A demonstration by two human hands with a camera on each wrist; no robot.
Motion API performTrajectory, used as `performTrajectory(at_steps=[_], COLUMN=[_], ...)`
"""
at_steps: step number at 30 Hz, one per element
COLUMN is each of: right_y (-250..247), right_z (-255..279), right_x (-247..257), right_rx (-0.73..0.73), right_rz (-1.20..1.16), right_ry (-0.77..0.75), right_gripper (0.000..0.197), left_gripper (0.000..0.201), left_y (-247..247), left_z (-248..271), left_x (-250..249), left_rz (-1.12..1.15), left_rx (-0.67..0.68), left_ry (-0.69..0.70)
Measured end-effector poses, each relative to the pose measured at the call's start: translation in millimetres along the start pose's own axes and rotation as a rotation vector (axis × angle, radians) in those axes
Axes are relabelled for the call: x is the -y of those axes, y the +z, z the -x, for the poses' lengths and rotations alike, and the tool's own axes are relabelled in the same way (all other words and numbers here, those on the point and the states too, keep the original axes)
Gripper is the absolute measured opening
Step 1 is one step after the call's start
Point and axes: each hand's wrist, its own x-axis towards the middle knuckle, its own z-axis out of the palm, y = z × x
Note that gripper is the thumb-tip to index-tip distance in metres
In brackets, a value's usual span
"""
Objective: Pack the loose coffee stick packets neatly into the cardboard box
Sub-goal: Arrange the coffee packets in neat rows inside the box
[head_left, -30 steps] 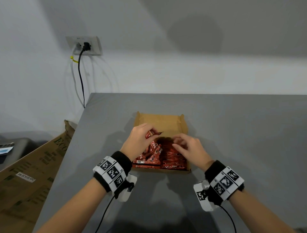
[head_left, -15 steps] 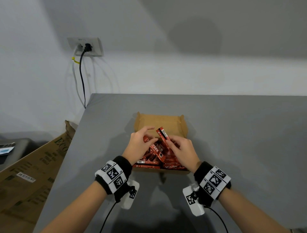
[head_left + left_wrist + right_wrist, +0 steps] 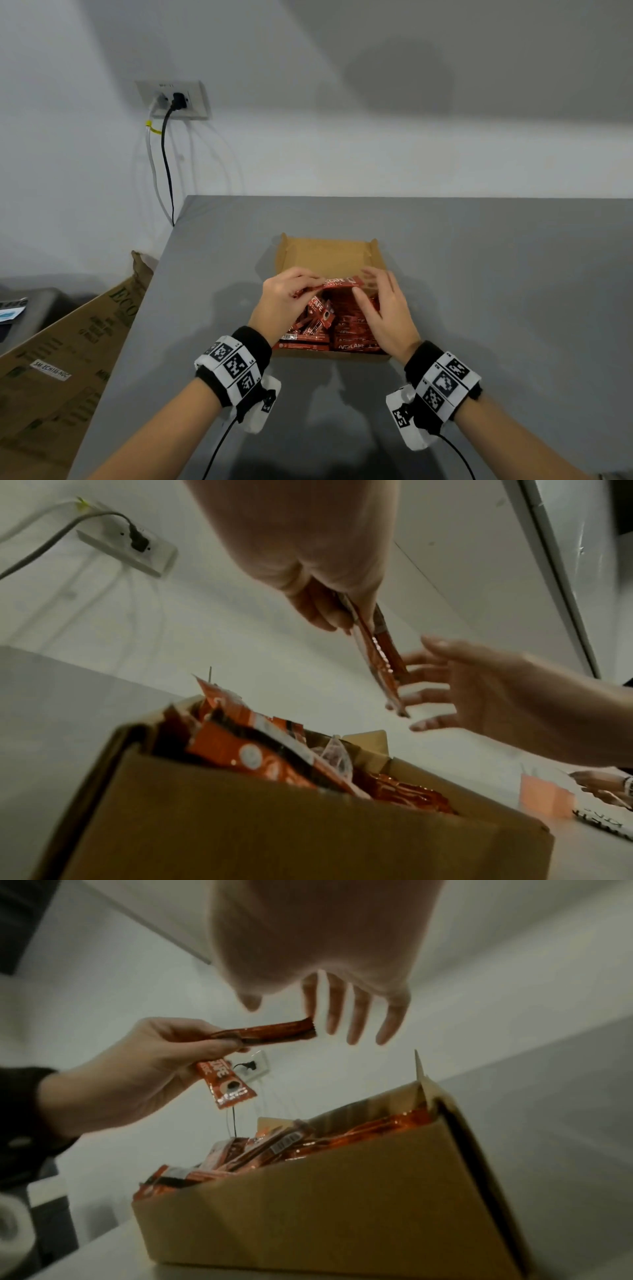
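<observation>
Fingers of the left hand point(image 3: 281, 301) are pinched on one end of a coffee stick packet point(image 3: 337, 283), held level over the cardboard box point(image 3: 329, 255); straight right hand point(image 3: 387, 308) fingers steady its far end, apparently for flat stacking.

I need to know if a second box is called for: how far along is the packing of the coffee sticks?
Well along: the right side of the brown cardboard box holds flat red coffee stick packets. In hand: the left hand pinches two red packets above the box, the right hand open at one's far end. Left: the jumbled sticks on the left side need straightening.
</observation>
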Motion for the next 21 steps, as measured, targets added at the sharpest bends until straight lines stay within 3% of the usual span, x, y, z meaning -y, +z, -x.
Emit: performTrajectory(at_steps=[2, 6, 11, 13, 17, 19, 21], right_y=[2.2, 8.0, 8.9, 5.2, -5.7, -7.3, -9.8], right_z=[-0.6, -3.5, -13.6, -16.0, -19.6, -18.8, -17.5], right_x=[1.6, 15.4, 25.4, 21.6, 11.0, 9.1, 9.9], right_rx=[-0.006, -0.007, -0.052, -0.017, 0.188, 0.280, 0.314], right_rz=[-0.108, -0.160, -0.274, -0.248, -0.162, -0.081, -0.051], right_ry=[0.088, 0.078, 0.008, 0.004, -0.054, -0.121, -0.134], right_gripper=[0.042, 0.048, 0.023, 0.020, 0.018, 0.020, 0.021], left_gripper=[0.013, 0.019, 0.020, 0.019, 0.031, 0.037, 0.023], left_y=[2.7, 7.8, 13.7, 11.9, 3.4, 2.7, 6.1], left_z=[1.7, -0.6, 1.6, 3.1, -3.2, -6.4, -5.9], left_x=[-1.7, -5.2, -6.2, -3.1, -0.5, -2.9, -5.2], left_rz=[-0.033, -0.088, -0.151, -0.115, -0.022, 0.049, 0.037], left_rx=[-0.038, -0.024, 0.205, 0.196, -0.029, 0.031, 0.091], left_ry=[0.042, 0.134, 0.270, 0.211, -0.041, -0.055, 0.028])
